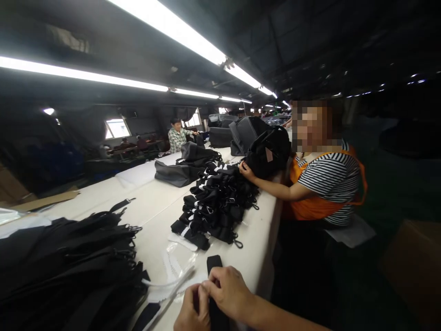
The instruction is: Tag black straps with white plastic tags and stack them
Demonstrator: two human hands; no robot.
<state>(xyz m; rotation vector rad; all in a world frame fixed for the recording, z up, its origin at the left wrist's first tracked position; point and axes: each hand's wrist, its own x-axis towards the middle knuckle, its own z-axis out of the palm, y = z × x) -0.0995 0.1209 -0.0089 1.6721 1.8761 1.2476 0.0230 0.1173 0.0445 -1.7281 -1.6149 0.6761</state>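
Note:
Both my hands are at the bottom edge, close together over a black strap (pixel 214 264) that lies on the long white table (pixel 155 202). My right hand (pixel 229 290) pinches the strap from the right with its fingers closed. My left hand (pixel 193 310) grips the same strap just below, fingers curled. A clear plastic sleeve with white edging (pixel 175 276) lies just left of my hands.
A big heap of black straps (pixel 69 262) fills the near left. Another strap pile (pixel 217 202) sits mid-table. A person in a striped top and orange apron (pixel 324 184) sits at the right edge with a hand on a black bag (pixel 268 149). More bags and another worker are farther back.

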